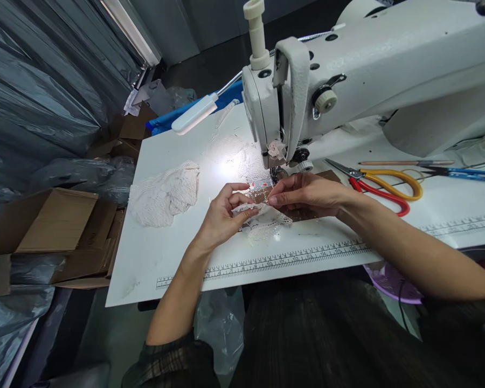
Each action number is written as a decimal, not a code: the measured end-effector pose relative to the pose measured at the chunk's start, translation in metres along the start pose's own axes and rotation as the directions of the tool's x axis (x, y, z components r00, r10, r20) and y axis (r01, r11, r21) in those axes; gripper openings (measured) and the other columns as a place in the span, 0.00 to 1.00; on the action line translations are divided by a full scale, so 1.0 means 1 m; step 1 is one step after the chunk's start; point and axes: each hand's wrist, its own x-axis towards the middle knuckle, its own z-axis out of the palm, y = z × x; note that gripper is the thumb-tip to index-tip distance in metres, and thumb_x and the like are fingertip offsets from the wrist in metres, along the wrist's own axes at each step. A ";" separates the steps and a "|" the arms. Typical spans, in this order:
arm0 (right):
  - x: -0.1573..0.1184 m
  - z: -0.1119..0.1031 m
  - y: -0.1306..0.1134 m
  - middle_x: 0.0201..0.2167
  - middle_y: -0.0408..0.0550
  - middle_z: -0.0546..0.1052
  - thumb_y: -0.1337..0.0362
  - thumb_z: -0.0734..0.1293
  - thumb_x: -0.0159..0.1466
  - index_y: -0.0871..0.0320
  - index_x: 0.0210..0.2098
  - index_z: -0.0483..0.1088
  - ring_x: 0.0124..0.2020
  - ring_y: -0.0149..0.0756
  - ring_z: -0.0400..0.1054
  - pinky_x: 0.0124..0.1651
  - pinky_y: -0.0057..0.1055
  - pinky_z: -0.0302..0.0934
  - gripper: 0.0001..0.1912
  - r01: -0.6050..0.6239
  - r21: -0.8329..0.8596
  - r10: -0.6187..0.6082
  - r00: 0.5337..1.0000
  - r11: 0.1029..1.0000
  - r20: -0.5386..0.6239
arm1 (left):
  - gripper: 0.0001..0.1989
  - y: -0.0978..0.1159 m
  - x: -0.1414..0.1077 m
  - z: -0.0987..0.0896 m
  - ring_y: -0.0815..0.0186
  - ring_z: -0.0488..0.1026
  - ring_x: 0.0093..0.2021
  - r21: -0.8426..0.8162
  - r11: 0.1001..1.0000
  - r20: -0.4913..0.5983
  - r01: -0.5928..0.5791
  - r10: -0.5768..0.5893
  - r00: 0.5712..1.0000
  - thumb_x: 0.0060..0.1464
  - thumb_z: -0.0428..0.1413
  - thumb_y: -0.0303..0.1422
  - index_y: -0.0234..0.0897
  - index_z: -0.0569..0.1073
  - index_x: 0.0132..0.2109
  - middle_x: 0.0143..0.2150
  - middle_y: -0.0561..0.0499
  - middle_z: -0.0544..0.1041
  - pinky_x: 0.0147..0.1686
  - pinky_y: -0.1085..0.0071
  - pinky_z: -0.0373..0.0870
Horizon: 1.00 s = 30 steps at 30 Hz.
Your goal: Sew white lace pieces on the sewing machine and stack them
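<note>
Now | left hand (226,211), right hand (309,192) pinch lace (265,220) | ruler (283,262): 10, 12

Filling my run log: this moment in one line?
left hand: holds white lace; right hand: at lace edge; sewing machine: beyond hands; scissors: unheld

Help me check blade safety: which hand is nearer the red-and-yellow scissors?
Right. The right hand is just left of the scissors; the left hand is farther left, holding the white lace.
</note>
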 end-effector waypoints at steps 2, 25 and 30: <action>0.000 0.002 0.001 0.23 0.39 0.70 0.55 0.81 0.50 0.59 0.31 0.74 0.22 0.25 0.58 0.22 0.26 0.51 0.19 0.056 0.066 -0.055 0.998 0.996 -0.019 | 0.23 -0.003 -0.001 0.001 0.67 0.77 0.36 0.001 1.000 0.048 -0.013 0.013 0.999 0.50 0.67 0.33 0.38 0.70 0.52 0.34 0.52 0.79 0.39 0.71 0.75; -0.078 0.004 0.023 0.21 0.39 0.67 0.46 0.67 0.65 0.54 0.37 0.65 0.22 0.30 0.58 0.24 0.28 0.51 0.18 0.125 -0.434 -0.248 0.939 0.892 -0.239 | 0.07 -0.004 0.001 -0.004 0.70 0.63 0.22 0.315 0.904 0.086 -0.290 0.277 0.957 0.56 0.61 0.37 0.39 0.80 0.34 0.27 0.52 0.78 0.25 0.72 0.60; -0.050 0.006 0.010 0.29 0.44 0.72 0.47 0.71 0.61 0.58 0.51 0.72 0.29 0.33 0.64 0.31 0.30 0.58 0.26 0.224 -0.652 -0.401 0.906 0.724 -0.134 | 0.15 -0.003 0.002 -0.001 0.71 0.61 0.22 0.202 0.962 0.006 -0.185 0.188 0.982 0.54 0.64 0.47 0.39 0.81 0.33 0.22 0.54 0.72 0.23 0.73 0.57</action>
